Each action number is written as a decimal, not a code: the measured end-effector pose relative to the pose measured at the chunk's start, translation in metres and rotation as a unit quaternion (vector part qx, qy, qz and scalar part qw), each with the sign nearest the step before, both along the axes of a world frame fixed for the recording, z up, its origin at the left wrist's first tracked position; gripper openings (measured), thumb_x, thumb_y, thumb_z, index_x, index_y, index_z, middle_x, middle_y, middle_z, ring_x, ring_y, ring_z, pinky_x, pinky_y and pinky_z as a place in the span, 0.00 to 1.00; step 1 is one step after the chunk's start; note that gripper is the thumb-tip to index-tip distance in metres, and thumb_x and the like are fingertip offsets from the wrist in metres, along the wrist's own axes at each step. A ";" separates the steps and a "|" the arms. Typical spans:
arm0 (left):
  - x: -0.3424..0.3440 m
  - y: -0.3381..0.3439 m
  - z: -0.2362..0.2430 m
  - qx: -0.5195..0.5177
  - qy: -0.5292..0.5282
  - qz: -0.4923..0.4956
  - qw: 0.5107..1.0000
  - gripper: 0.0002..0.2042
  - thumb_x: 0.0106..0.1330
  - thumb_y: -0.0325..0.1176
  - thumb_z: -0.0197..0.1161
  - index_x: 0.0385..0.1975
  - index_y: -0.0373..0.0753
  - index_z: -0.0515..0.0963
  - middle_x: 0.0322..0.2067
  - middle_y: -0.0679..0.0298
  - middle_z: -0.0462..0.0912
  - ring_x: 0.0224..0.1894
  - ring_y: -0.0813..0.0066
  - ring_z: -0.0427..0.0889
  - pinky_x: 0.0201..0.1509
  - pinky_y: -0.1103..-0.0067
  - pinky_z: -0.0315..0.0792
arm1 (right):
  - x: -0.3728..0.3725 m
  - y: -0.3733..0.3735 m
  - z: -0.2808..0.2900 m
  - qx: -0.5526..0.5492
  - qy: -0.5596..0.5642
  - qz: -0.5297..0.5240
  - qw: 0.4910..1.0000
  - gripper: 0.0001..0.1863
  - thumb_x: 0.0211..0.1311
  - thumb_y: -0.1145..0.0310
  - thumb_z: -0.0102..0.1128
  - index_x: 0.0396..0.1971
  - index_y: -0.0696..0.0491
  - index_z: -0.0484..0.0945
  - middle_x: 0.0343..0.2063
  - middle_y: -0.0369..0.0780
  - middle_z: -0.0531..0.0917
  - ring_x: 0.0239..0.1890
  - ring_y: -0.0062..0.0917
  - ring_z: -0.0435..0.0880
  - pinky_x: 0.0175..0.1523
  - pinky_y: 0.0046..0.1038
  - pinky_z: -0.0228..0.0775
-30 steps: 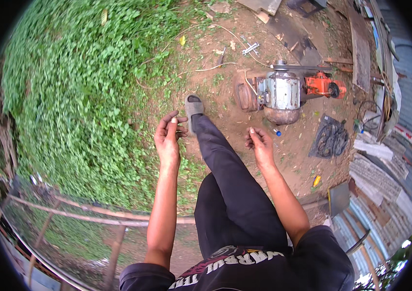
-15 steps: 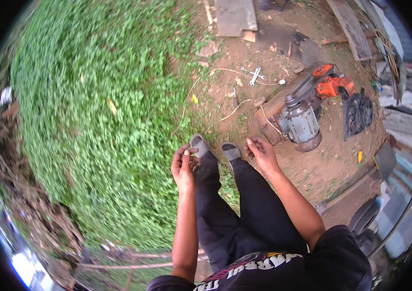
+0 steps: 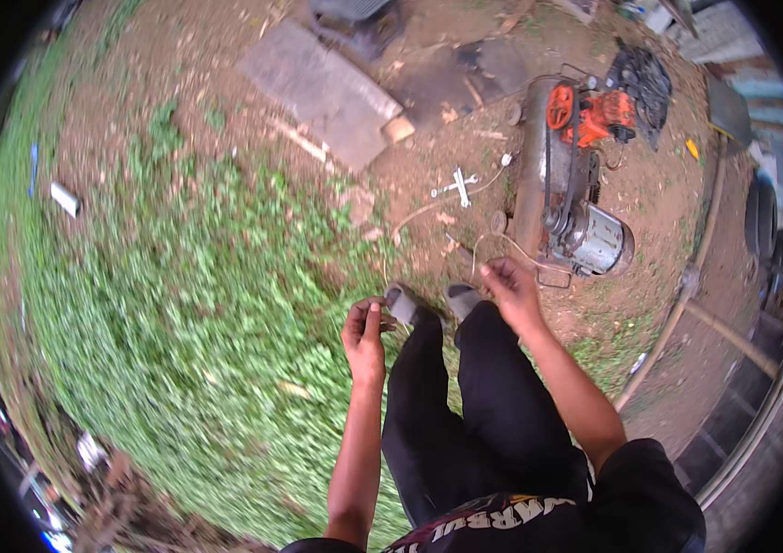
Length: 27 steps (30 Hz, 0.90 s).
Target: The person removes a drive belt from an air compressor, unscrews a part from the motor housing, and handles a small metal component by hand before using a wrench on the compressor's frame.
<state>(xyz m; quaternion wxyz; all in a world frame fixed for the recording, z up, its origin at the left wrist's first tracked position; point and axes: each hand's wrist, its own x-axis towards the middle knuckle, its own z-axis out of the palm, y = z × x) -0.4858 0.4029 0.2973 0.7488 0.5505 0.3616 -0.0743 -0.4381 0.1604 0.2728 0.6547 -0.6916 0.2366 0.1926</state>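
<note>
I stand at the border of grass and bare soil, both forearms held out in front of me. My left hand (image 3: 366, 334) hovers above the grass near my left slipper, its fingers loosely curled and apart, with nothing visible in it. My right hand (image 3: 511, 290) is half curled over the soil, and I see nothing held there either. Beyond it lies an air compressor with a rusty tank (image 3: 529, 175), an orange pump (image 3: 599, 117) and a grey motor (image 3: 597, 240). A pale cord (image 3: 423, 214) runs along the ground beside crossed wrenches (image 3: 459, 186).
A wide board (image 3: 327, 92) lies on the soil ahead, with a dark plastic stool (image 3: 354, 23) behind it. A black plastic bag (image 3: 640, 88) sits past the compressor. Right of me stretches a long pole (image 3: 709, 217), with tires (image 3: 762, 217) beyond. A white tube (image 3: 65, 199) lies far left.
My view has swung to the right, bringing the stool, more of the board and the whole compressor into sight. Both hands keep nearly the same pose.
</note>
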 end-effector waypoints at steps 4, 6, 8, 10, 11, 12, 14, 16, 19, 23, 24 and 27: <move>0.079 0.003 0.011 -0.008 -0.005 -0.127 0.992 0.08 0.68 0.34 0.55 0.40 0.36 0.75 0.37 0.62 0.82 0.29 0.81 0.77 0.35 0.81 0.72 | 0.029 0.046 0.022 0.055 -0.029 -0.124 0.990 0.11 0.64 0.65 0.60 0.34 0.58 0.77 0.22 0.32 0.79 0.22 0.12 0.75 0.27 0.16 0.65; 0.122 -0.007 0.015 -0.005 -0.014 -0.218 0.976 0.08 0.69 0.33 0.55 0.40 0.35 0.75 0.37 0.63 0.82 0.30 0.82 0.76 0.35 0.82 0.72 | 0.049 0.057 0.026 0.098 -0.040 -0.182 0.978 0.10 0.66 0.65 0.57 0.35 0.58 0.76 0.23 0.33 0.79 0.22 0.13 0.75 0.27 0.16 0.65; 0.158 -0.020 0.016 -0.033 -0.035 -0.280 0.959 0.08 0.69 0.33 0.55 0.40 0.35 0.75 0.37 0.64 0.82 0.30 0.82 0.77 0.35 0.82 0.72 | 0.067 0.064 0.023 0.135 -0.044 -0.225 0.964 0.10 0.67 0.64 0.56 0.35 0.57 0.76 0.22 0.33 0.79 0.22 0.13 0.75 0.27 0.15 0.64; 0.198 -0.031 0.019 -0.036 -0.041 -0.333 0.941 0.09 0.69 0.33 0.56 0.40 0.34 0.75 0.35 0.65 0.81 0.30 0.82 0.78 0.35 0.82 0.72 | 0.090 0.069 0.013 0.153 -0.025 -0.252 0.955 0.10 0.67 0.64 0.55 0.35 0.56 0.75 0.22 0.33 0.79 0.22 0.13 0.75 0.27 0.15 0.64; 0.222 -0.033 0.014 -0.021 -0.045 -0.343 0.938 0.09 0.69 0.33 0.56 0.40 0.35 0.76 0.33 0.65 0.81 0.30 0.82 0.78 0.35 0.82 0.72 | 0.109 0.070 0.003 0.148 -0.029 -0.257 0.955 0.10 0.67 0.64 0.56 0.34 0.56 0.75 0.22 0.33 0.78 0.22 0.13 0.75 0.27 0.15 0.64; 0.241 -0.034 0.005 -0.011 -0.042 -0.352 0.935 0.09 0.69 0.33 0.56 0.40 0.35 0.76 0.32 0.66 0.81 0.30 0.82 0.78 0.35 0.82 0.72 | 0.124 0.071 -0.011 0.140 -0.026 -0.261 0.955 0.10 0.66 0.64 0.57 0.33 0.56 0.75 0.21 0.33 0.78 0.21 0.13 0.74 0.26 0.16 0.64; 0.275 -0.041 0.010 0.012 -0.032 -0.349 0.937 0.08 0.68 0.33 0.56 0.40 0.36 0.77 0.29 0.67 0.80 0.29 0.83 0.78 0.34 0.83 0.71 | 0.143 0.074 -0.038 0.124 -0.029 -0.287 0.949 0.08 0.64 0.67 0.60 0.30 0.56 0.74 0.20 0.32 0.77 0.20 0.12 0.73 0.24 0.16 0.63; 0.306 -0.039 0.012 0.043 -0.034 -0.367 0.929 0.08 0.69 0.32 0.55 0.40 0.36 0.77 0.28 0.67 0.80 0.28 0.83 0.77 0.34 0.84 0.71 | 0.176 0.073 -0.045 0.127 -0.032 -0.307 0.943 0.08 0.63 0.68 0.61 0.31 0.56 0.74 0.20 0.32 0.76 0.21 0.13 0.73 0.26 0.18 0.63; 0.345 -0.043 0.012 0.041 -0.027 -0.378 0.924 0.07 0.69 0.31 0.54 0.40 0.36 0.77 0.29 0.66 0.80 0.28 0.83 0.77 0.34 0.84 0.71 | 0.214 0.071 -0.040 0.154 -0.051 -0.362 0.918 0.08 0.62 0.69 0.62 0.33 0.56 0.74 0.21 0.31 0.76 0.22 0.12 0.72 0.27 0.17 0.62; 0.381 -0.062 0.014 0.080 -0.013 -0.433 0.898 0.07 0.68 0.31 0.55 0.40 0.37 0.77 0.31 0.66 0.80 0.28 0.83 0.76 0.34 0.83 0.72 | 0.241 0.061 -0.012 0.168 -0.080 -0.420 0.888 0.08 0.63 0.68 0.62 0.33 0.57 0.75 0.22 0.31 0.76 0.22 0.12 0.72 0.27 0.17 0.63; 0.388 -0.069 0.016 0.067 -0.007 -0.454 0.889 0.07 0.68 0.33 0.56 0.41 0.38 0.77 0.36 0.67 0.80 0.30 0.82 0.78 0.35 0.82 0.72 | 0.244 0.056 -0.007 0.165 -0.069 -0.432 0.884 0.08 0.63 0.69 0.61 0.34 0.58 0.75 0.22 0.32 0.76 0.23 0.12 0.73 0.28 0.17 0.64; 0.405 -0.099 0.020 0.028 -0.027 -0.500 0.865 0.07 0.68 0.32 0.55 0.40 0.37 0.76 0.37 0.67 0.80 0.30 0.81 0.78 0.36 0.82 0.71 | 0.248 0.034 0.005 0.137 -0.044 -0.441 0.886 0.10 0.64 0.66 0.60 0.35 0.58 0.76 0.24 0.33 0.78 0.24 0.13 0.74 0.29 0.18 0.66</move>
